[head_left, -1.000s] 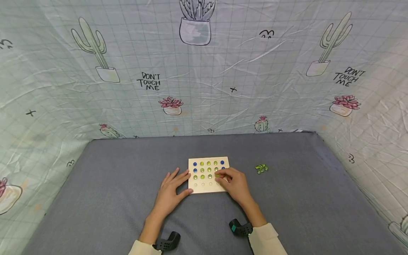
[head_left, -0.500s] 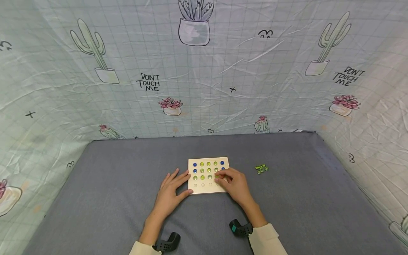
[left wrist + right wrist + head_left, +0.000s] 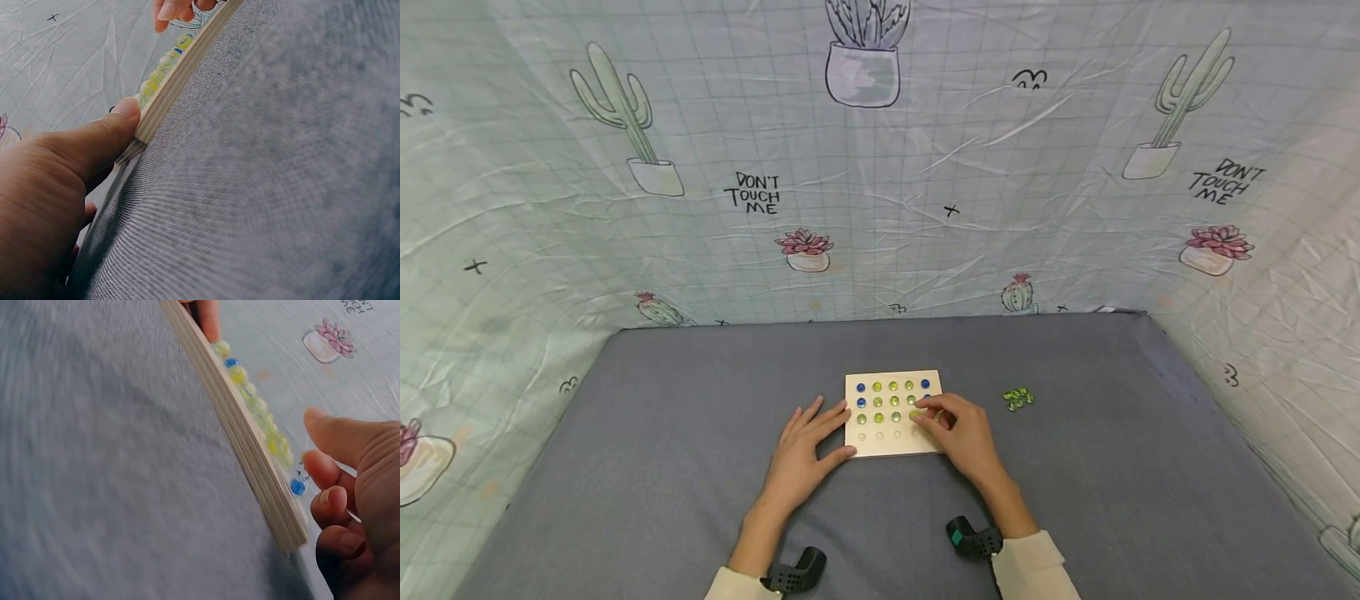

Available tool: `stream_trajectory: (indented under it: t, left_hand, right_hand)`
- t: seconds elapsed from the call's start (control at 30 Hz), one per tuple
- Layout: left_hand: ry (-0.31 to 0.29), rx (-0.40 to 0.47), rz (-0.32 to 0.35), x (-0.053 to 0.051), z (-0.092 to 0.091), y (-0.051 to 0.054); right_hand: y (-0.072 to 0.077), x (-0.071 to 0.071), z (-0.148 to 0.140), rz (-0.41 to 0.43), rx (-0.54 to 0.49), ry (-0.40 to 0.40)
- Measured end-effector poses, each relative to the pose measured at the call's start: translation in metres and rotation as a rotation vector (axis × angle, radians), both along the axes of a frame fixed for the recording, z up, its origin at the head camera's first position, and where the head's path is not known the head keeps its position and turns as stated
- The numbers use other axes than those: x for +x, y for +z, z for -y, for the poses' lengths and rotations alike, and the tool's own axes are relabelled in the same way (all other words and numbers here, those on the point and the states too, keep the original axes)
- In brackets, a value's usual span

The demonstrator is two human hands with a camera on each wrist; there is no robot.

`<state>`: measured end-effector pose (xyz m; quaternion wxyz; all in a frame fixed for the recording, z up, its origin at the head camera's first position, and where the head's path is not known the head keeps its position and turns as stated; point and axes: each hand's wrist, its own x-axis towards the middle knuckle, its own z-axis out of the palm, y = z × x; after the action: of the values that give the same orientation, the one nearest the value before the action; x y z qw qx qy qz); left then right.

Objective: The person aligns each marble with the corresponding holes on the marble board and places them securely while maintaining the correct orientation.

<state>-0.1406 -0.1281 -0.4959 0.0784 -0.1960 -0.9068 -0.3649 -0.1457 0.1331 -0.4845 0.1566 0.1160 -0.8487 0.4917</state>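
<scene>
A light wooden board [image 3: 880, 448] with rows of round hollows lies on the grey cloth. Green glass marbles [image 3: 878, 402] fill much of its far three rows, with blue marbles [image 3: 861, 387] near the side edges. Bare hollows show in the nearest row. My left hand [image 3: 801, 458] touches the board's left edge with spread fingers, its thumb at the near corner [image 3: 145, 128]. Over the right part hovers my right hand [image 3: 961, 433], thumb and forefinger parted beside a green marble [image 3: 913, 415]. In the right wrist view nothing sits between these fingers. This hand hides some right-hand hollows.
A small heap of loose green marbles [image 3: 1018, 399] lies on the cloth [image 3: 1105, 467] to the right of the board. A printed fabric wall [image 3: 880, 250] rises behind the table and at both sides.
My right hand has let go of a green marble, which stays in the third row, and has drawn slightly right with thumb and forefinger apart. The left hand keeps its place.
</scene>
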Motion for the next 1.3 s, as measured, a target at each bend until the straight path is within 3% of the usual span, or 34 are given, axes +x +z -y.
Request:
stream_trajectory:
  t: [0.43, 0.7, 1.3]
  left_hand:
    - [-0.001, -0.004, -0.037, 0.001, 0.0, -0.001]
    - [0.001, 0.006, 0.006, 0.001, 0.0, 0.0]
    - [-0.001, 0.005, 0.005, 0.0, 0.0, 0.001]
  right_hand:
    - [0.009, 0.003, -0.025, 0.042, 0.014, -0.044]
    - [0.012, 0.003, -0.046, 0.076, 0.036, -0.104]
    - [0.011, 0.011, -0.092, 0.131, 0.044, -0.225]
